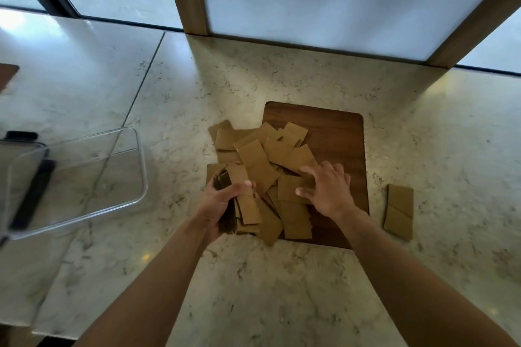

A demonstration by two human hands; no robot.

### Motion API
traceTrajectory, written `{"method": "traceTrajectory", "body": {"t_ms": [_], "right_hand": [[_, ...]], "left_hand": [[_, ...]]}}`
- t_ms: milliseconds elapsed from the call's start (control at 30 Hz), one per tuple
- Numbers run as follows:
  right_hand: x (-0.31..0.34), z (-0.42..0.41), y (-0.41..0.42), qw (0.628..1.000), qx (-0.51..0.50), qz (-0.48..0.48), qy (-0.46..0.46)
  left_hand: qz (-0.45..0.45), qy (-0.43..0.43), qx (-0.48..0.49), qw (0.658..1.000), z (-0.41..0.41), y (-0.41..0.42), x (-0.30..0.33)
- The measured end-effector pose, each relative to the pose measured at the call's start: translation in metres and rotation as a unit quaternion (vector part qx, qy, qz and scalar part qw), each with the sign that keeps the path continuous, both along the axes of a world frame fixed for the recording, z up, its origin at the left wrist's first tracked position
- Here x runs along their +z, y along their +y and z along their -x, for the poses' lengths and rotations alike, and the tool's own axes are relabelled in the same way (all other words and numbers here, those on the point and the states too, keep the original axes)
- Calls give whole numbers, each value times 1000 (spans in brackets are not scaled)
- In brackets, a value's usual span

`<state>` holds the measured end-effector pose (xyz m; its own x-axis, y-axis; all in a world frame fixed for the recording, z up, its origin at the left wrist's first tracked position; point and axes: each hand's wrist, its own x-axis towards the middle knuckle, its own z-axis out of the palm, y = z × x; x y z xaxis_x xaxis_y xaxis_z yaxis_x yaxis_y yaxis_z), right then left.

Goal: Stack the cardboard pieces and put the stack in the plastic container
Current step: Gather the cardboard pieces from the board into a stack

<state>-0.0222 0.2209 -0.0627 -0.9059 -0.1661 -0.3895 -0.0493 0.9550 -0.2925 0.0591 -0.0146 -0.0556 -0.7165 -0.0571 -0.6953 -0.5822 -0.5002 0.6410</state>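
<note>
Your left hand (222, 203) grips a stack of cardboard pieces (225, 205) on its edge, fingers wrapped around it. Your right hand (324, 189) rests flat with spread fingers on the loose cardboard pile (262, 158) on the wooden board (335, 132). The clear plastic container (84, 177) sits at 9 o'clock. 2 more cardboard pieces (399, 211) lie at 3 o'clock on the marble counter (282, 276).
</note>
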Motion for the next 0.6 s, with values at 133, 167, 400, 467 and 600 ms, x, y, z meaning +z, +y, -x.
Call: {"method": "traceTrajectory", "body": {"t_ms": [133, 167, 400, 467, 600], "right_hand": [[13, 0, 12, 992, -90, 91, -24], [15, -1, 16, 988, -108, 109, -31], [20, -23, 20, 898, -297, 315, -81], [25, -39, -7, 822, -351, 426, -140], [28, -76, -78, 887, -237, 368, -147]], "left_hand": [[0, 2, 15, 1000, -14, -5, 5], [-3, 6, 19, 1000, -16, -5, 6], [-14, 2, 30, 999, -27, 0, 5], [-14, 6, 31, 999, -27, 6, 7], [-7, -30, 13, 999, -30, 9, 4]]}}
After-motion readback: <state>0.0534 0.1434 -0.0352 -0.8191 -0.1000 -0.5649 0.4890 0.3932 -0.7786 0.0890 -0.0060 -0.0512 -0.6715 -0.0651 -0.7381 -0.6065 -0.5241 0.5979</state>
